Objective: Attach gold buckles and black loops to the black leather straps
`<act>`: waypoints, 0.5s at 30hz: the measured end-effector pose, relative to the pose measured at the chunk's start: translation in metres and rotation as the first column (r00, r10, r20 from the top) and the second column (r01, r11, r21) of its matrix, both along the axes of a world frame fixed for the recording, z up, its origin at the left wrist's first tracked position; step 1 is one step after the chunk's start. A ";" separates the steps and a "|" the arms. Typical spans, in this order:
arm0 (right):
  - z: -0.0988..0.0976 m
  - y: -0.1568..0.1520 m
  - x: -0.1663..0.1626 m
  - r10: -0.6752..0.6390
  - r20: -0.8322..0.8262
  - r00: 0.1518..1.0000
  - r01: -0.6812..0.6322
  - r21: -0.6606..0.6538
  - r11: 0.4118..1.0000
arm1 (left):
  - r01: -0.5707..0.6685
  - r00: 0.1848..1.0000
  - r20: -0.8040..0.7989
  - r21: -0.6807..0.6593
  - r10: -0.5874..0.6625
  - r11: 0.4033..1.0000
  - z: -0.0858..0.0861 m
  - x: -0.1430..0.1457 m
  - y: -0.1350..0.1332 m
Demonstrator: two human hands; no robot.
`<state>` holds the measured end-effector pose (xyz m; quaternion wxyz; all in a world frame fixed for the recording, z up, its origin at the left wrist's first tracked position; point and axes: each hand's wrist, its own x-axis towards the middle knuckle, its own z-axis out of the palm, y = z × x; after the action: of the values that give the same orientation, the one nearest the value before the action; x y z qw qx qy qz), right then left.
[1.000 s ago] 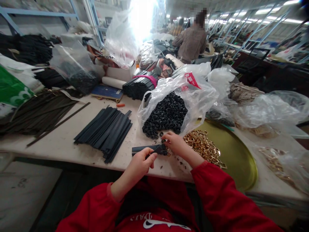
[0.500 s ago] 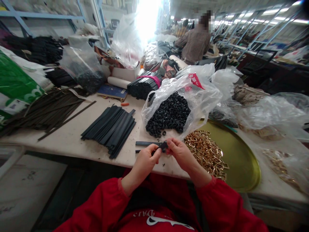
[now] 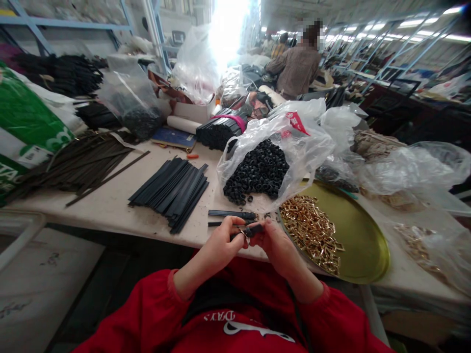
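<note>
1. Fingers of the left hand clamp a dark strap against the thumb, while the right hand pinches its other end between thumb and fingertips
2. The strap spans the gap between both hands over the near edge of a pale table; whether it touches the surface cannot be told
3. A gold-coloured metal piece glints at the left fingertips, its far side hidden by the grip
4. By its look, the strap should prove light and leathery, bendable yet firm enough to hold its line, with little risk of breaking; the metal looks hard and smooth, more apt to slip under bare skin
5. The surest hold appears to be on the strap's flat faces close to the metal, thumb above and finger below, with the second hand steadying the end
6. Just beyond the left hand lie more strap pieces; past them, small black loops, seemingly light and soft enough to squash, fill a plastic bag, beside gold-toned metal fittings heaped on a round tray
</note>
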<state>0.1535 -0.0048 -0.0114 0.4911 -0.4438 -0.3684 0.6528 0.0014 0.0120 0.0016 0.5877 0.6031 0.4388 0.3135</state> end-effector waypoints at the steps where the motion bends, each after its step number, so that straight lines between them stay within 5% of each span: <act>1: 0.002 -0.002 -0.001 0.001 -0.034 0.999 -0.002 -0.026 1.000 | 0.004 1.000 0.003 0.001 -0.004 1.000 0.000 0.000 -0.001; 9: 0.005 -0.007 -0.001 0.165 -0.181 0.970 -0.207 -0.248 0.946 | -0.045 0.964 -0.254 0.124 0.076 0.991 -0.008 -0.006 -0.002; 15: 0.001 -0.011 0.000 0.146 -0.118 0.982 -0.167 -0.195 0.966 | -0.019 0.956 -0.287 0.157 0.064 0.987 0.000 -0.007 -0.004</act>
<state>0.1531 -0.0154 -0.0105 0.4082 -0.4272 -0.3076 0.7458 -0.0058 0.0082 0.0019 0.4620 0.6765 0.5078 0.2666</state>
